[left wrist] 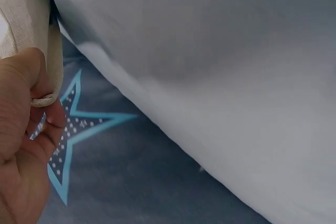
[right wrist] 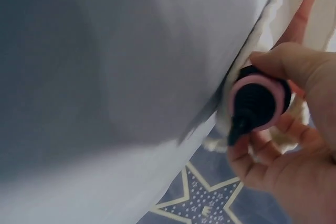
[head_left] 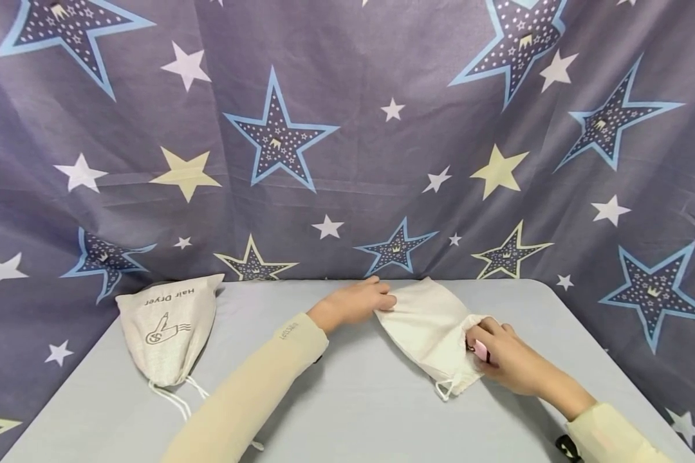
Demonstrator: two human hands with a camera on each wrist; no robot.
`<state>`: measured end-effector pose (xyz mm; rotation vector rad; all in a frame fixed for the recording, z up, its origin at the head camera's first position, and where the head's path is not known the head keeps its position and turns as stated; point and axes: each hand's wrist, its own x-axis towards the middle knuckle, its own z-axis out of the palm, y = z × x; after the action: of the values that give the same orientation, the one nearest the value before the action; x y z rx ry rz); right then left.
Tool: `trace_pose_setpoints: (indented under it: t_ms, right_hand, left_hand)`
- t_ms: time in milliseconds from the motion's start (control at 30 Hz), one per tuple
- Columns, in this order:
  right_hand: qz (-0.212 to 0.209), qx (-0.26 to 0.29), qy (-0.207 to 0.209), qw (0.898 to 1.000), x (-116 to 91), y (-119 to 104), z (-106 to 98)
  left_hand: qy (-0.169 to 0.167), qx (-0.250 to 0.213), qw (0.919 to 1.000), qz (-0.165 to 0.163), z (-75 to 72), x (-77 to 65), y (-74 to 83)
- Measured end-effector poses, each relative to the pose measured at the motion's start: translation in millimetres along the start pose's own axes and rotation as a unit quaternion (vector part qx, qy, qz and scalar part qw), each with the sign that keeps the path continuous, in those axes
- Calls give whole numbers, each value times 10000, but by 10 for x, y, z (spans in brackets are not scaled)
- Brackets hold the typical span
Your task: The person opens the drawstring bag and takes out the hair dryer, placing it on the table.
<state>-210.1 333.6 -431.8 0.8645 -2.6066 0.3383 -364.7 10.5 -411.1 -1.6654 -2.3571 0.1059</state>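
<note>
Right-hand grip [head_left: 508, 360] curled snugly around a pink-and-black handle [right wrist: 256, 100], right at the mouth of a cream drawstring bag [head_left: 427, 326], and that's the relation to watch! Round end of the handle faces back out toward the right wrist, black stub poking from it; the rest seems to head into the cloth, though how far, we cannot tell from here.

Over on the far side, the left-hand grip [head_left: 353, 303] pinches 1 corner of the bag's closed end, fingertips narrow on the fabric. So it's 2 hands at 2 opposite ends: the bag's long axis slants across the bench [head_left: 382, 421] from the left hand, far back, to the right hand, nearer the person. Any pull between them, I'd judge, works best along that line. Handle in the right hand's charge, left hand well apart from it! White drawstring loop [head_left: 444, 391] dangles just beside the mouth, while the "Hair Dryer" bag [head_left: 172, 331] lies well off to the left, untouched.
</note>
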Motion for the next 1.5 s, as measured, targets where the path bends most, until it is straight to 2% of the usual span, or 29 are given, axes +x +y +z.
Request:
trace_pose_setpoints:
  t_ms: [133,267,333,467,567,667,733,933,1033,1233,1500]
  right_hand:
    - [-419,26,158,9990,-31,101,-18]
    - [-490,69,148,9987,-63,151,-50]
    - [-474,60,108,9988,-67,156,-57]
    - [-442,11,95,9990,-42,158,-51]
    - [-443,15,99,9990,-15,159,-28]
    - [-414,8,41,9991,-6,166,-8]
    - [-357,-31,-14,9994,-5,170,3]
    - [-153,-20,-151,9998,5,168,6]
    - [-129,-66,-146,9998,10,161,0]
    - [-199,-143,-81,9997,15,136,-18]
    - [-291,-153,-56,9994,-137,177,-119]
  left_hand:
    - [-16,-192,9998,-79,-13,-132,-84]
    - [-78,-292,9995,-12,-39,-215,-87]
    - [-182,-482,9987,61,-61,-225,-60]
    - [-549,-1341,9891,-260,-132,-194,8]
    - [-497,-1899,9789,-570,-164,-130,32]
    - [-333,-2146,9742,-613,-148,-24,41]
    - [-367,-2194,9730,-624,-118,43,50]
    - [-941,-2101,9700,-782,1,143,127]
    - [-1101,-1905,9723,-790,37,163,182]
    - [-1199,-1413,9786,-898,39,165,251]
    - [-1327,-1332,9767,-1039,49,138,245]
